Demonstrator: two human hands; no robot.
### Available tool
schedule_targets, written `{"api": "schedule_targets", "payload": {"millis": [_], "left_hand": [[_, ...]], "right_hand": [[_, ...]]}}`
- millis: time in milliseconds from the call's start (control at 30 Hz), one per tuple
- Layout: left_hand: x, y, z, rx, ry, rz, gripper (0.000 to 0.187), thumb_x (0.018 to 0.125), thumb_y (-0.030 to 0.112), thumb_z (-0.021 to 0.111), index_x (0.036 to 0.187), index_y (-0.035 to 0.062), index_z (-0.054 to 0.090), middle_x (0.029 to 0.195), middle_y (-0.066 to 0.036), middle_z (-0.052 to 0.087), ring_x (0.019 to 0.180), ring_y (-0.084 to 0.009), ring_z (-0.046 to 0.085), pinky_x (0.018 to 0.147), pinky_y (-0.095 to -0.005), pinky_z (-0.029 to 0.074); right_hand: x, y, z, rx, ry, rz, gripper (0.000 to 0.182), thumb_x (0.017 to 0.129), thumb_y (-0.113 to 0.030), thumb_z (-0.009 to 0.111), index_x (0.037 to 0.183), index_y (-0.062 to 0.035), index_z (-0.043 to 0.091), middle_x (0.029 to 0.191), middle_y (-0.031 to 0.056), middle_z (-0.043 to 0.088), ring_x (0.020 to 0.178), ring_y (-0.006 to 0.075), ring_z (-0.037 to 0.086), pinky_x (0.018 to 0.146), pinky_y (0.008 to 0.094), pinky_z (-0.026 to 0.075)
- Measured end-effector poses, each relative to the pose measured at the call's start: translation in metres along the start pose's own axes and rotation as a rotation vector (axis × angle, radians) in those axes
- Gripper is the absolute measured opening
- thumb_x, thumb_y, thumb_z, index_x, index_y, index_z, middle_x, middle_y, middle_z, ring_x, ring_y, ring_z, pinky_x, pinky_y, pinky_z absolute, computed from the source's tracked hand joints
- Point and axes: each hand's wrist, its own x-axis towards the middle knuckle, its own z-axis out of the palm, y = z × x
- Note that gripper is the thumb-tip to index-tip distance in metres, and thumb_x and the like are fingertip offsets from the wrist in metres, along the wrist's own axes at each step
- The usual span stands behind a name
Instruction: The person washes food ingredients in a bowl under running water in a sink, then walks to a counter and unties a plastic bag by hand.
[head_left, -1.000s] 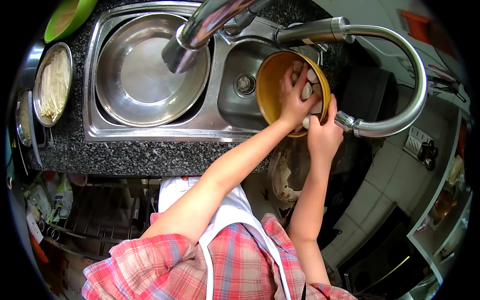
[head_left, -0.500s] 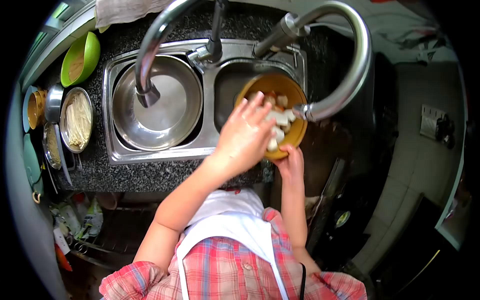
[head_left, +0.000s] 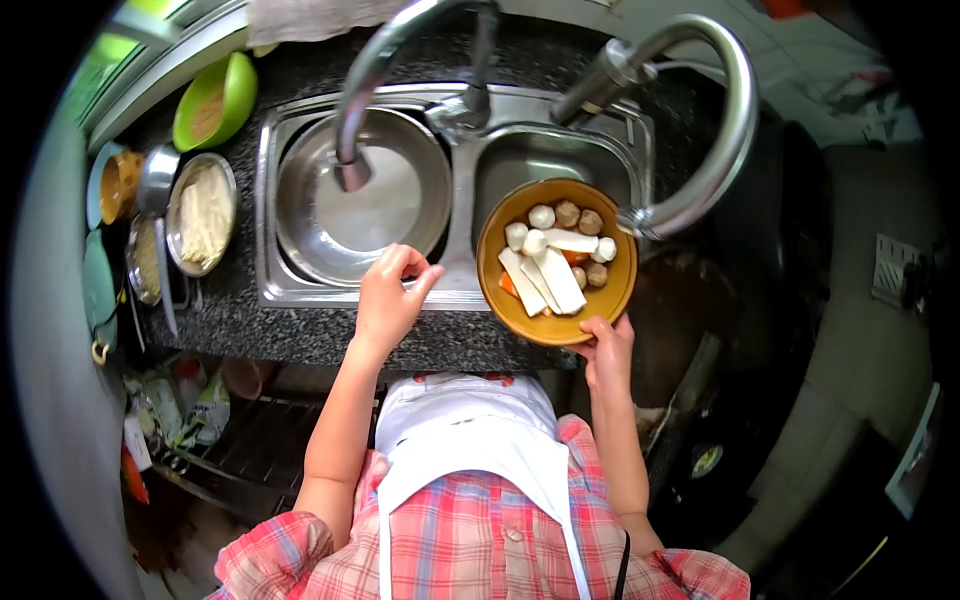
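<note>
My right hand (head_left: 606, 352) grips the near rim of a brown-yellow bowl (head_left: 490, 290), thumb on top and fingers underneath. Inside the bowl lie flat white strips (head_left: 558, 280), several white balls (head_left: 541, 216), brownish balls (head_left: 567, 213) and bits of something orange (head_left: 509, 285). The bowl is held level over the front edge of the right sink basin (head_left: 540, 155). To its left, my left hand (head_left: 388, 300) hovers by the sink's front edge, its fingers loosely curled, thumb apart, nothing visible in it. A large metal pan (head_left: 365, 210) sits in the left basin.
Two curved faucets, one left (head_left: 350, 120) and one right (head_left: 735, 130), arch over the sink. On the left counter stand a metal bowl of pale strands (head_left: 205, 215), a green bowl (head_left: 236, 95), a small metal pot (head_left: 158, 180) and a knife (head_left: 166, 285).
My left hand has come out of the bowl and moved left, toward the sink front. The bowl, still in my right hand, is now more level and shows its contents.
</note>
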Motion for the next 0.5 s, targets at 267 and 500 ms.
{"api": "schedule_targets", "payload": {"millis": [267, 500], "left_hand": [[-0.067, -0.062, -0.055, -0.381, 0.299, -0.204, 0.022, 0.089, 0.019, 0.056, 0.092, -0.0004, 0.066, 0.072, -0.008, 0.066, 0.066, -0.0122, 0.061, 0.064, -0.0264, 0.049], [-0.116, -0.122, -0.128, -0.708, 0.395, -0.418, 0.03, 0.094, 0.027, 0.05, 0.103, 0.0008, 0.06, 0.086, -0.007, 0.064, 0.072, -0.0115, 0.061, 0.065, -0.0237, 0.05]], "right_hand": [[-0.037, -0.017, 0.08, -0.133, -0.4, 0.035, 0.04, 0.069, 0.004, 0.049, 0.108, 0.004, 0.047, 0.091, 0.0117, 0.058, 0.072, 0.0203, 0.063, 0.056, 0.0301, 0.058], [-0.075, 0.001, 0.194, -0.178, -0.627, 0.065, 0.038, 0.071, 0.003, 0.048, 0.109, 0.0048, 0.047, 0.093, 0.0129, 0.059, 0.073, 0.0207, 0.064, 0.059, 0.0314, 0.059]]}}
